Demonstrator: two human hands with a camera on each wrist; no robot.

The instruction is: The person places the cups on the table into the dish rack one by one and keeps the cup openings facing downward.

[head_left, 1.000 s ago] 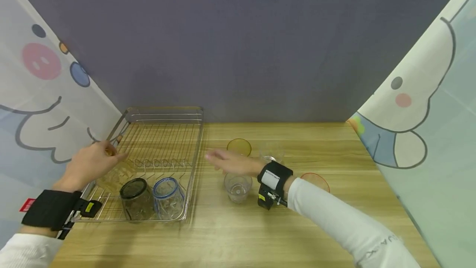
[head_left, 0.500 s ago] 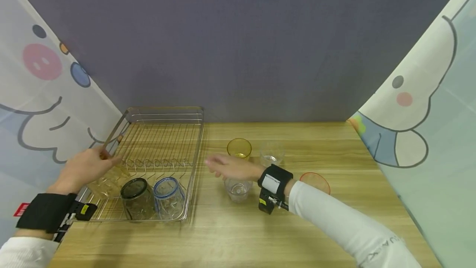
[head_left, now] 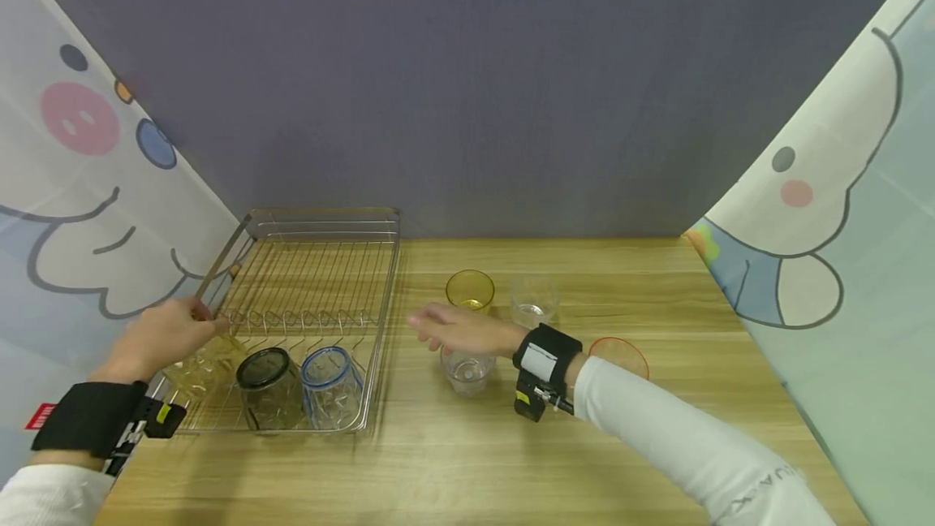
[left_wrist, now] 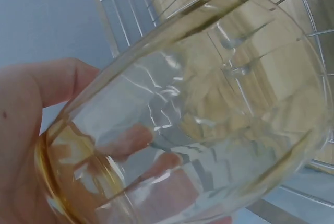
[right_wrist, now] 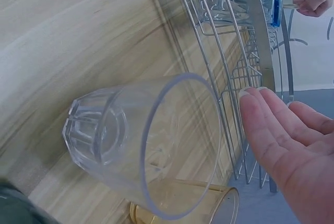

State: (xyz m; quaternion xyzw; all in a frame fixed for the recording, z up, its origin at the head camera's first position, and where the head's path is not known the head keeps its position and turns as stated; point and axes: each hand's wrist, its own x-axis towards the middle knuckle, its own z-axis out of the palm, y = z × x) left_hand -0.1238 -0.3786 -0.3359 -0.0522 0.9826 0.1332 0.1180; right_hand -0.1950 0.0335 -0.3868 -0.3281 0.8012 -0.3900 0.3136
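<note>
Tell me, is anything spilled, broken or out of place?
Nothing stands out: no spill or breakage shows. The dark glass and bluish glass sit side by side in the wire rack, and the left hand holds a yellowish glass beside them.

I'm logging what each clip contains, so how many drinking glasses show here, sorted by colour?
Yellow-tinted glasses: 2, one of them in the left hand
Clear glasses: 2
Dark-tinted glass: 1
Blue-rimmed glass: 1
Red-rimmed glass: 1
Total: 7
</note>
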